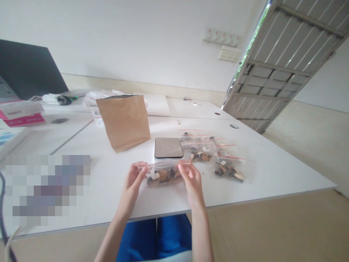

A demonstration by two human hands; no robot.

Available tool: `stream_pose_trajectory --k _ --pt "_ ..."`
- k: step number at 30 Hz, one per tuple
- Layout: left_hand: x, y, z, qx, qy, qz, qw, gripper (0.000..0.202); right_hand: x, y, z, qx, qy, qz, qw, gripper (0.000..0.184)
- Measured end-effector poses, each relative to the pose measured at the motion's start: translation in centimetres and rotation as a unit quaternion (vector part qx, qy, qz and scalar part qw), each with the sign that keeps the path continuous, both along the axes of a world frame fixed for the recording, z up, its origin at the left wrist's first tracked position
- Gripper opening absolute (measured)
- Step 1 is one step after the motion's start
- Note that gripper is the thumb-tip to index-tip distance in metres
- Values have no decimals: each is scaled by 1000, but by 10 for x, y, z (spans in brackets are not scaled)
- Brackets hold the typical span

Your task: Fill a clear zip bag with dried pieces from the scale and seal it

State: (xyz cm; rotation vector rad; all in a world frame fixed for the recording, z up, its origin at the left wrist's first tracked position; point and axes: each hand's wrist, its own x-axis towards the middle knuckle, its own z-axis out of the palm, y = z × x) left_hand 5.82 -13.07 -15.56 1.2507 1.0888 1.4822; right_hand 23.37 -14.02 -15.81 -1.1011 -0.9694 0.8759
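Note:
Both my hands hold a small clear zip bag [163,174] with dark and tan pieces inside, just above the white table [272,171]. My left hand [133,180] pinches the bag's left top corner. My right hand [191,178] pinches its right top corner. Right behind the bag lies a small flat scale [168,147] with a grey top. To the right of the scale lie several filled zip bags [215,156] with red seal lines.
A brown paper bag [124,122] stands upright left of the scale, with clear plastic bags [94,98] behind it. A dark laptop screen [27,67] and pink-and-white boxes [21,112] sit at the far left. A louvred door [283,62] stands at the right.

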Motion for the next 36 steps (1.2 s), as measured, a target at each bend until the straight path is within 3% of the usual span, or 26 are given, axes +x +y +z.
stream_pose_trajectory --k 10,15,21,30,36 --pt "-3 -3 5 -26 7 -12 1000 25 -4 0 2 21 -25 -45 998 16" --pt "-4 -1 1 -27 -23 9 999 24 -3 -3 2 9 -29 11 999 18" --pt "0 -3 0 -35 -73 -58 995 26 -8 -7 5 -19 -11 77 997 23" --pt "2 -4 -5 -63 -21 -50 997 30 -8 -8 11 -11 -45 75 996 21" --pt "3 -6 -1 -17 -5 -24 1000 19 -9 -7 7 24 -63 39 997 16"
